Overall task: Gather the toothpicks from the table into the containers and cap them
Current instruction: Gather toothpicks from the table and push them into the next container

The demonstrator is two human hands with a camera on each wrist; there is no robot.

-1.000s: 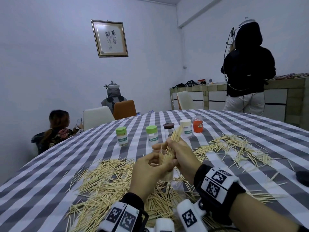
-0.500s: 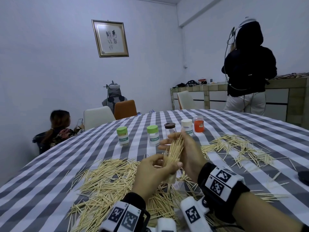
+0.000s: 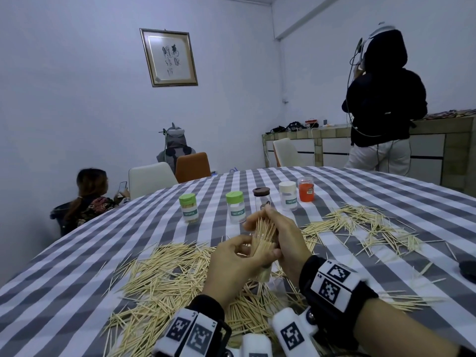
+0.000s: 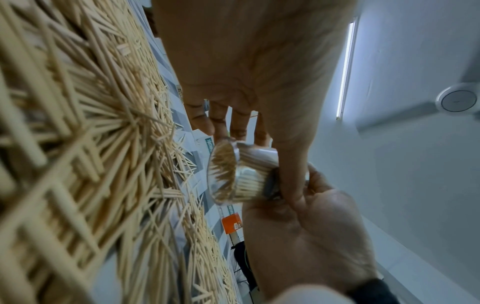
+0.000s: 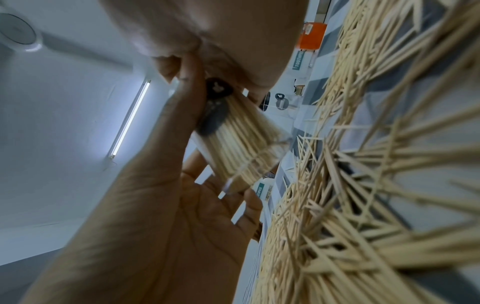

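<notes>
Tabletop [image 3: 360,202] under a grey-and-white striped cloth is the largest item; all positions below are referenced to the clear container [image 4: 233,176] held above its near edge. Loose toothpicks [image 3: 164,276] lie in a broad heap directly under and to the left of the container, with a second scatter [image 3: 360,228] well to its right. Five capped containers stand in a row beyond it: two green-lidded [image 3: 189,208], one brown-lidded [image 3: 261,198], one white-lidded [image 3: 288,195], one orange [image 3: 306,189]. Left hand [image 3: 231,266] is curled around the container, thumb across its wall; the container is tilted and already packed with sticks standing lengthwise. Right hand [image 3: 283,243] has its fingers bent around a bundle of toothpicks [image 3: 262,235] whose lower ends sit at the container mouth, upper ends fanning above it. Judgement: step in hand is feeding this bundle in. To do it well, keep the sticks parallel to the container axis, loosen the right-hand grip gradually so they slide rather than splay, and tap or shake lightly to settle them. Container looks near full, so forcing more risks spilling sticks onto the heap below. No loose cap for this container is visible.
</notes>
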